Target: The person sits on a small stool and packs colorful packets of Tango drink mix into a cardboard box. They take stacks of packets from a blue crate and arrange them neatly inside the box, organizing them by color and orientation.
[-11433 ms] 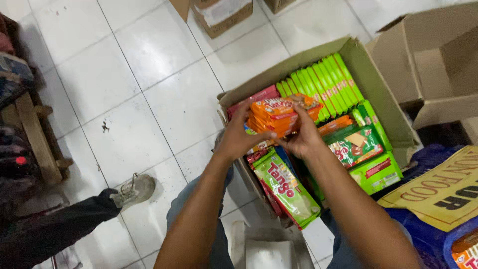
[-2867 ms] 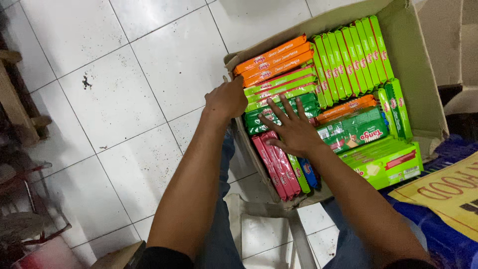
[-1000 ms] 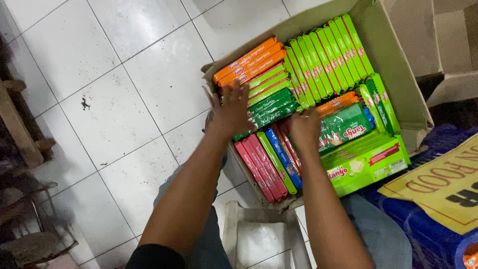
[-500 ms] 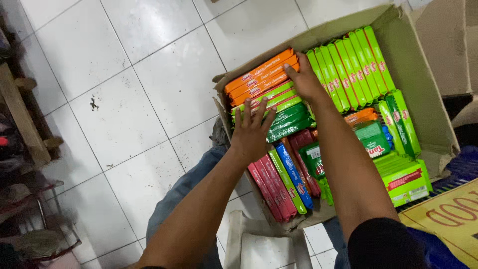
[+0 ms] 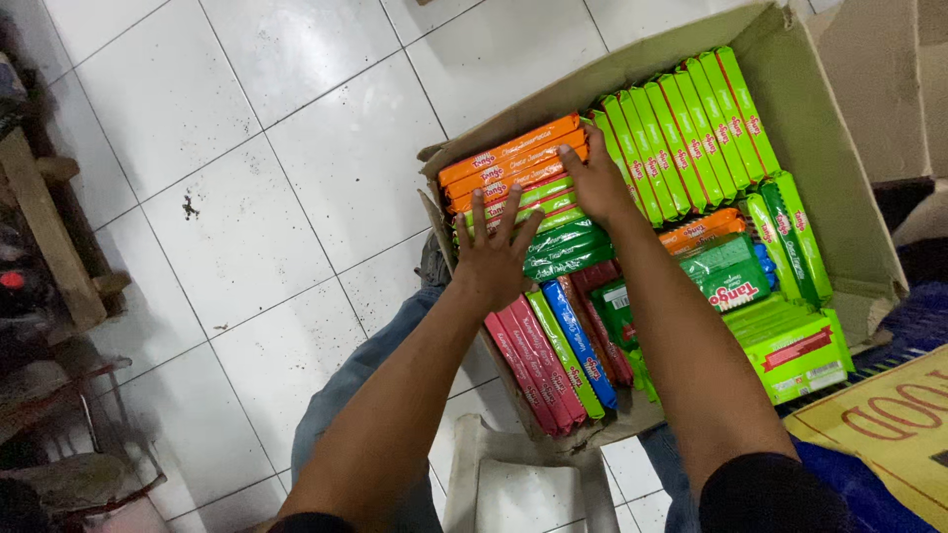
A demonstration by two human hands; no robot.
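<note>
An open cardboard box (image 5: 825,163) on the floor is packed with rows of snack packets. My left hand (image 5: 494,252), fingers spread, lies flat on the light green packets (image 5: 538,197) beside the dark green packets (image 5: 568,247). My right hand (image 5: 595,183) rests on the end of the orange packets (image 5: 509,160) at the box's far corner, fingers pressed against them. Upright bright green packets (image 5: 691,123) fill the far side. Red packets (image 5: 523,360) and a blue packet (image 5: 578,341) stand at the near corner.
The box stands on a white tiled floor (image 5: 247,178). A white plastic stool (image 5: 523,484) is under me. A wooden frame (image 5: 49,237) lies at the left. A yellow printed carton (image 5: 884,424) sits at the lower right, and another cardboard box (image 5: 908,79) at the upper right.
My right hand has stayed stretched over the orange packets at the far corner. My left hand has slid up from the dark green packets onto the light green ones.
</note>
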